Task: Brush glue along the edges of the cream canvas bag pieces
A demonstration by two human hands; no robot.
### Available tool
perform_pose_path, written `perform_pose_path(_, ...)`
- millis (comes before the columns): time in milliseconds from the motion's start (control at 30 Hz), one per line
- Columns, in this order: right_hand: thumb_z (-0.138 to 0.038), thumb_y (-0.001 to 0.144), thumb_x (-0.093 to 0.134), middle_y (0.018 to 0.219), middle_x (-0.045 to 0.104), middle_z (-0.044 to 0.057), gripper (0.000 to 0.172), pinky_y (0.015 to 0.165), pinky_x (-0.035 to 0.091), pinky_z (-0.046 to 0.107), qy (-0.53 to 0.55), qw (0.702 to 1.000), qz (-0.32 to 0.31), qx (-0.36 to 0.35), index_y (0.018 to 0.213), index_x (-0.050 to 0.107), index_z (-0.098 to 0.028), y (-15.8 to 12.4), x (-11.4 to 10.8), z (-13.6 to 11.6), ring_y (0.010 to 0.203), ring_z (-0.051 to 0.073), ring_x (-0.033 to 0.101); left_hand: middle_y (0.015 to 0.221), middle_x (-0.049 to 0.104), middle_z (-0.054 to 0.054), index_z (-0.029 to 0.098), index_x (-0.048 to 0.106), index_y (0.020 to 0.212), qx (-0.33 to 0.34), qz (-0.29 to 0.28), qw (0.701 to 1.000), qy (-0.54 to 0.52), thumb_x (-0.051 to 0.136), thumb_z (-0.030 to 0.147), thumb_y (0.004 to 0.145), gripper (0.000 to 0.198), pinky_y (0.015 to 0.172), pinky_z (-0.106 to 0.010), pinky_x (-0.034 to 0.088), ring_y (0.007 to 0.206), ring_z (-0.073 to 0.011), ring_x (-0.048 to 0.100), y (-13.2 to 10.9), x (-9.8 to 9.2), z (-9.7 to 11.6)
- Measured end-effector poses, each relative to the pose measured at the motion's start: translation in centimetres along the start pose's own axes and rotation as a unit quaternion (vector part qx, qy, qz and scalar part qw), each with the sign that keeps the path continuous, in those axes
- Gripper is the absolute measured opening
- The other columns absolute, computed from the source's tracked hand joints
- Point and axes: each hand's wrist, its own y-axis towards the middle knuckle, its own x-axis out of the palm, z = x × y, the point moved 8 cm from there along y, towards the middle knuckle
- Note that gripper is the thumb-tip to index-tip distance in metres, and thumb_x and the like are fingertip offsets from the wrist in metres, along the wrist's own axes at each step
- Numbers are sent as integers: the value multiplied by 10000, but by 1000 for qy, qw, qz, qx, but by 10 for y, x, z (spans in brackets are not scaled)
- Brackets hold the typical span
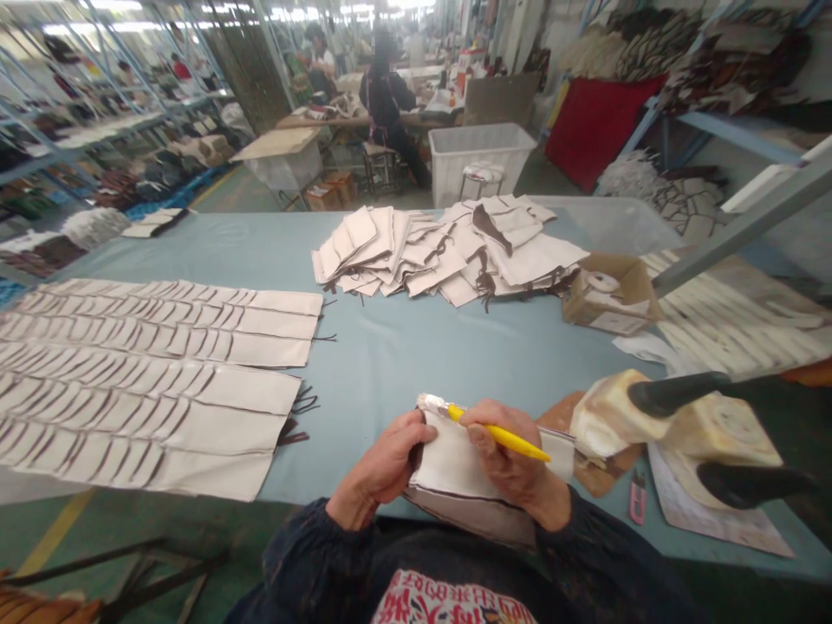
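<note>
My right hand (510,459) grips a yellow-handled brush (513,440). Its whitish tip rests at the upper left corner of a cream panel with dark edging (448,464). My left hand (390,455) pinches that panel by its left edge, thumb on top; the fingers beneath are hidden. The panel lies at the table's near edge, against my body, and a brownish underside shows below it. To the right of my right hand stand two stained, pale containers, one glue pot (617,412) with a dark handle and another (721,446) beside it.
Overlapping cream panels (149,381) lie in rows at left on the blue-green table (364,355). A loose heap of cream pieces (442,251) spreads along the back. At right are a cardboard box (611,295) and a pink cutter (638,498). A person (386,95) sits beyond the table.
</note>
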Motion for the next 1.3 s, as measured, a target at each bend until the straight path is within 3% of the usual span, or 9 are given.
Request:
perform_pose_path(233,-275,1078,474,692,693,-6,209,573,506,271,-45,998,16,-40,960,646,-257,3,-22,-18,566,160,640,804,747,-60,116,726,948,6,-14,1000,-16,757,265,670,317,698,-260,479,750,-189,659,-2,1,2)
perform_pose_path(367,-254,1082,457,721,710,-3,202,594,515,281,-38,998,-6,-50,970,625,-252,-6,-11,-26,573,160,646,808,750,-48,118,745,978,23,-19,1000,-4,740,259,695,316,722,-256,489,754,-176,651,-5,3,0)
perform_pose_path(533,-247,1085,447,706,684,-4,201,582,495,273,-14,999,-9,-40,968,610,-235,-13,2,-33,564,149,619,836,740,-18,160,754,1037,56,-51,996,54,699,221,750,298,726,-244,481,752,-151,619,-7,10,-4)
perform_pose_path(800,-288,1094,439,666,667,-13,277,543,484,263,-68,997,22,14,885,615,-240,-22,-26,-30,543,143,627,844,708,-31,166,719,1098,123,-47,972,194,626,309,861,291,701,-270,464,720,-164,580,-13,16,4)
perform_pose_path(867,-298,1086,455,649,654,-17,278,530,466,267,-69,997,29,33,872,624,-241,-26,-32,-29,533,143,618,836,688,-37,169,706,984,184,-24,937,297,534,263,914,208,732,-291,462,756,-181,574,-13,15,7)
perform_pose_path(967,-318,1067,488,621,611,-22,243,529,457,285,-33,992,82,93,892,641,-244,-35,-47,-21,517,156,581,763,629,-41,191,623,777,293,14,834,468,440,171,934,242,707,-308,429,722,-186,541,-15,15,8)
perform_pose_path(1133,-263,1032,540,610,596,-45,152,502,440,267,-23,982,110,152,939,658,-245,-39,-55,-12,482,139,541,812,662,-86,197,623,846,405,-7,666,626,425,97,905,230,716,-346,433,772,-230,588,-20,24,-4)
perform_pose_path(1200,-242,1027,536,627,634,-41,156,499,450,259,-55,986,68,139,920,649,-244,-32,-47,-18,489,137,575,782,659,-85,197,619,835,421,-7,628,654,416,84,910,245,680,-343,422,732,-231,585,-21,27,-6)
perform_pose_path(1300,-206,1033,499,648,672,-28,207,512,478,248,-77,993,13,90,864,613,-244,-23,-34,-34,505,133,618,773,666,-87,194,616,826,435,-4,610,663,390,87,948,279,669,-333,421,714,-222,593,-22,30,-5)
